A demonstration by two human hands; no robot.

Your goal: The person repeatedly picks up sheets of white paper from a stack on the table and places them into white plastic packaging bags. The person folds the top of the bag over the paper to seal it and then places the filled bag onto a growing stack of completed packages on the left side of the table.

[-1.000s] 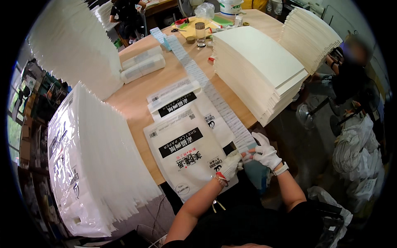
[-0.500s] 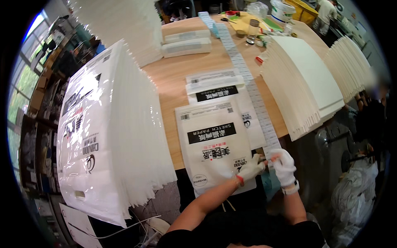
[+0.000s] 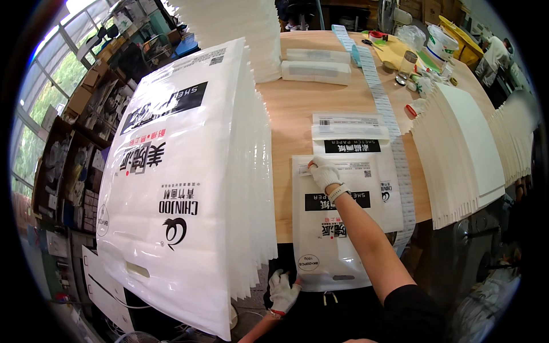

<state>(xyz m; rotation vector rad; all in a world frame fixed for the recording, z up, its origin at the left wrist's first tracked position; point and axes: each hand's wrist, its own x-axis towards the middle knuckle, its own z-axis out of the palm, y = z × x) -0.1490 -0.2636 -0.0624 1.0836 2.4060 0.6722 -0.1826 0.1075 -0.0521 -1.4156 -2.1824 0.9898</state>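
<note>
Right hand [image 3: 325, 173], gloved, presses flat on the top edge of the white printed plastic bag [image 3: 337, 228] at frame centre; left hand [image 3: 284, 290] grips its lower corner over the wooden worktop [image 3: 297, 123] edge.

White knit gloves on left hand [image 3: 283, 291] and right hand [image 3: 325, 173], black short sleeve

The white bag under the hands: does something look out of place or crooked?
Slightly. The white bag hangs well past the table edge, its lower end unsupported; the left hand holds that end, the right hand presses the top. No damage shows.
</note>
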